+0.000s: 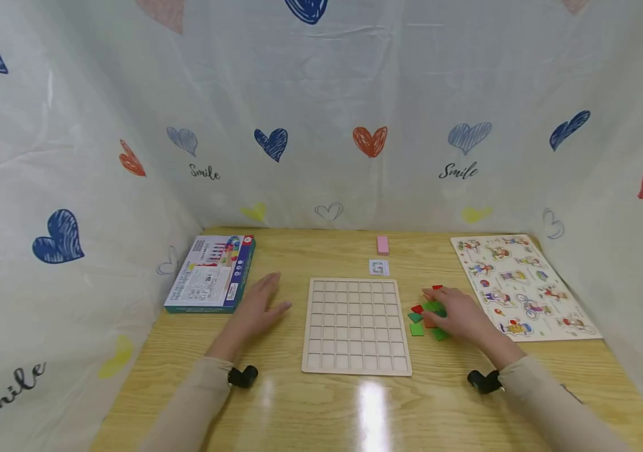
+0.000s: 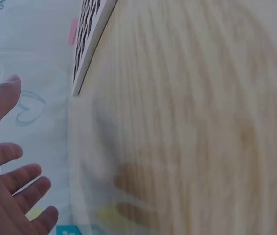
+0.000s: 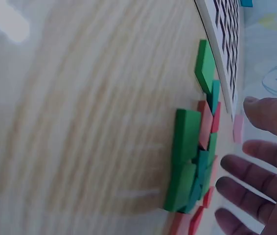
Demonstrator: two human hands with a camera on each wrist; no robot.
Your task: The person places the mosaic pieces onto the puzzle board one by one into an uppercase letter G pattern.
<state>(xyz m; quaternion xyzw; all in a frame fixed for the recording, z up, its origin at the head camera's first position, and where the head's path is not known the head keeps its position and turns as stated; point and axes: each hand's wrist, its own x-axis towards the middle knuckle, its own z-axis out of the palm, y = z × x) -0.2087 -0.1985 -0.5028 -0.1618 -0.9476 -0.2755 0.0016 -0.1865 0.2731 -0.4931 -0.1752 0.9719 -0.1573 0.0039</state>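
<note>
A wooden grid board point(image 1: 358, 326) with rows of square recesses lies mid-table. To its right is a loose pile of square tiles, among them a light green tile point(image 1: 416, 329), with red, orange and teal ones partly under my right hand point(image 1: 459, 316). In the right wrist view, the right hand point(image 3: 268, 171) has its fingers spread beside the pile, and a green tile point(image 3: 185, 134) stands out at the near side. My left hand point(image 1: 255, 314) is between the board and a box, thumb apart. The left wrist view shows that hand point(image 2: 6, 191) holding nothing.
A boxed game point(image 1: 208, 273) lies at the back left. Behind the board are a small picture card point(image 1: 379, 268) and a pink block point(image 1: 382, 245). An illustrated puzzle board point(image 1: 519, 285) lies at the right. A printed curtain point(image 1: 321, 81) surrounds the table.
</note>
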